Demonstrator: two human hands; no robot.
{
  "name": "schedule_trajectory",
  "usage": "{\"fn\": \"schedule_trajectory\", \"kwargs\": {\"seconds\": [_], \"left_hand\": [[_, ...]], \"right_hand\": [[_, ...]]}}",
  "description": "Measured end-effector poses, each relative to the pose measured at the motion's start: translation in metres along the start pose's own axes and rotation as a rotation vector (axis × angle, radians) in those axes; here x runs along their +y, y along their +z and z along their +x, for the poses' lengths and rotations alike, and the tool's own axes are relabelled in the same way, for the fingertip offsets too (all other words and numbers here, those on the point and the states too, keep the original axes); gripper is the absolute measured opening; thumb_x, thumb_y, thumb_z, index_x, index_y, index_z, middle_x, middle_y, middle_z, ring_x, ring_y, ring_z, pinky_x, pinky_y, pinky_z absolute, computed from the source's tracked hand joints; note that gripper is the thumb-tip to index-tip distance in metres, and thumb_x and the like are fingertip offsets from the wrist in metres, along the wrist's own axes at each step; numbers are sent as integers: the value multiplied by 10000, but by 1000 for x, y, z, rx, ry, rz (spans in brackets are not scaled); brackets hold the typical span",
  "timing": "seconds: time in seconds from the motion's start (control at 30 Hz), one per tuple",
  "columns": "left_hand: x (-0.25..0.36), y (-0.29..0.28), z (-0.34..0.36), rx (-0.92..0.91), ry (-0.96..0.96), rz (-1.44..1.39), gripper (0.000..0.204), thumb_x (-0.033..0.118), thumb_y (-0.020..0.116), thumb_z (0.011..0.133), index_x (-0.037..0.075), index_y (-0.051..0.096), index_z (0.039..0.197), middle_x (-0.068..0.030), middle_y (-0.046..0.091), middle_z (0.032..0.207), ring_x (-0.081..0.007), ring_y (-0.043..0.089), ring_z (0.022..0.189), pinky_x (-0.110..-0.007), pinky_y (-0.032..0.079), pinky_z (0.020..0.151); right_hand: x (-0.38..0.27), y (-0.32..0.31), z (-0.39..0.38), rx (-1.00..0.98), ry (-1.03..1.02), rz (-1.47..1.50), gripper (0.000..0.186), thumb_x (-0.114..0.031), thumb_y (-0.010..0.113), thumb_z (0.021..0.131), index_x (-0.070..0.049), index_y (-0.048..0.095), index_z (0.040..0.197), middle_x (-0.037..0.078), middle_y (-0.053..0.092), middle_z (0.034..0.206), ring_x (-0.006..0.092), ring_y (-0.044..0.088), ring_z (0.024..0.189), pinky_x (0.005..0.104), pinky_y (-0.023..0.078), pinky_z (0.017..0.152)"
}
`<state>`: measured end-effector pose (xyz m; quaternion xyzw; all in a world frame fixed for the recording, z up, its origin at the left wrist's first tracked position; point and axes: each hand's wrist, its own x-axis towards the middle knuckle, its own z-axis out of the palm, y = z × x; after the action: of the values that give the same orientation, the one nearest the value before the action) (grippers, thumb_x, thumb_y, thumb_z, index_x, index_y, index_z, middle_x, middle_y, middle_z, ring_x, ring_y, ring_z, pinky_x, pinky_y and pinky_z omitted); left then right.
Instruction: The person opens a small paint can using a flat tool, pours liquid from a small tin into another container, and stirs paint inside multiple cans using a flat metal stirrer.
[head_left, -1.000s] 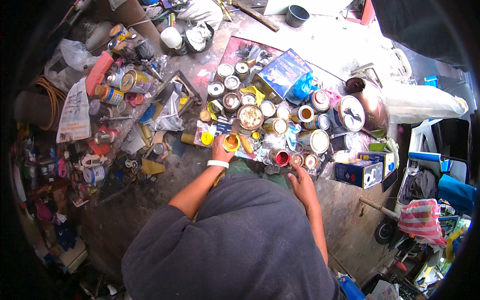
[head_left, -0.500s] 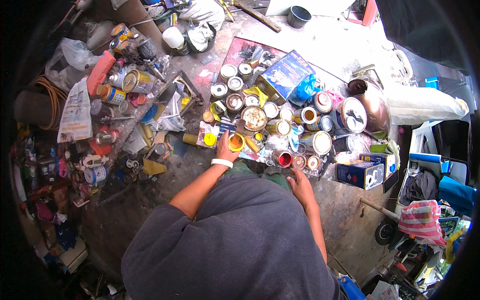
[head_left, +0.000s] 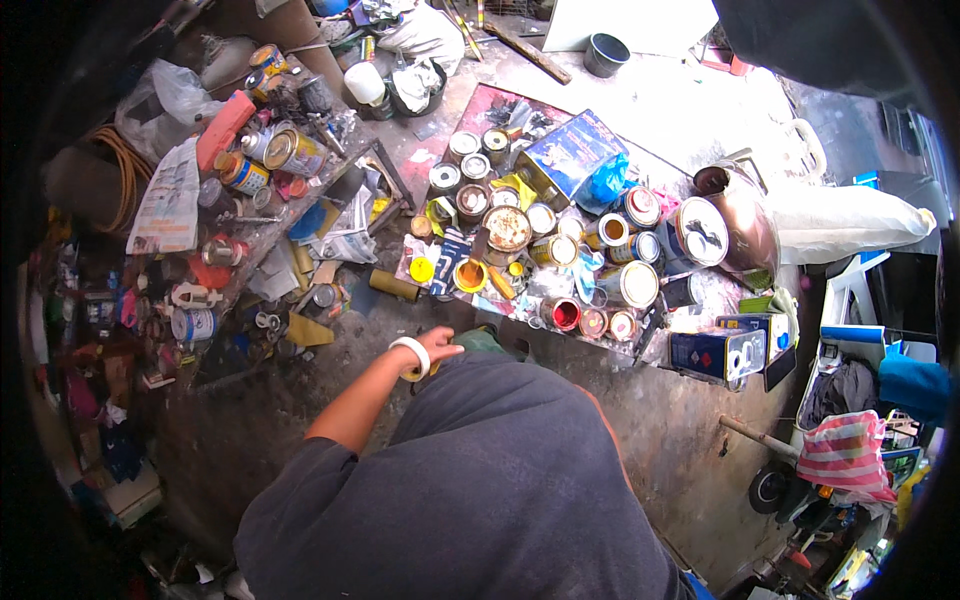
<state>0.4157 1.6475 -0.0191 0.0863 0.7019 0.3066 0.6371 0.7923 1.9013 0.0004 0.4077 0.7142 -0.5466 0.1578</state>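
Observation:
My left hand, with a white band at its wrist, is low in front of my body, beside my green-clad knee. Its thumb stands apart from the fingers, and nothing shows between them. A yellowish edge under the wrist is too small to name. My right hand is hidden behind my torso. Beyond the left hand, a yellow-rimmed can of orange-yellow paint stands at the table's near edge, a paintbrush resting in it. Nearby are a can of red paint and a yellow lid.
Several paint cans crowd the low table. A blue rectangular tin leans among them; another stands at the right. A cluttered bench with newspaper lies left. A cardboard tube is on the floor. A black bucket stands far back.
My left hand has drawn back from the yellow-rimmed can toward my body, leaving the can on the table. My right hand has gone out of sight behind my torso.

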Motion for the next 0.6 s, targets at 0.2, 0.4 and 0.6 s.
{"fn": "schedule_trajectory", "kwargs": {"seconds": [0.2,0.4,0.6], "left_hand": [[-32,64,2,-131,-40,152,1068,809,568,873,105,311,1634,-219,331,1657,-305,310,1547,-406,263,1250],[10,144,-8,-237,303,327,1025,747,530,943,-4,304,1603,-224,348,1641,-333,301,1545,-408,261,1250],[210,285,-218,-1001,856,208,833,545,557,1026,23,276,1611,-188,358,1630,-348,348,1516,-492,295,1230]], "right_hand": [[75,16,-30,3,119,-46,370,-256,639,980,-15,684,1257,224,744,1151,321,718,1122,384,532,927],[131,37,-92,90,223,240,338,-271,645,977,-15,712,1187,198,764,1090,299,729,1037,369,534,890],[259,119,-168,326,359,168,299,-264,660,962,-2,711,1098,145,756,993,251,694,924,364,521,862]]}}
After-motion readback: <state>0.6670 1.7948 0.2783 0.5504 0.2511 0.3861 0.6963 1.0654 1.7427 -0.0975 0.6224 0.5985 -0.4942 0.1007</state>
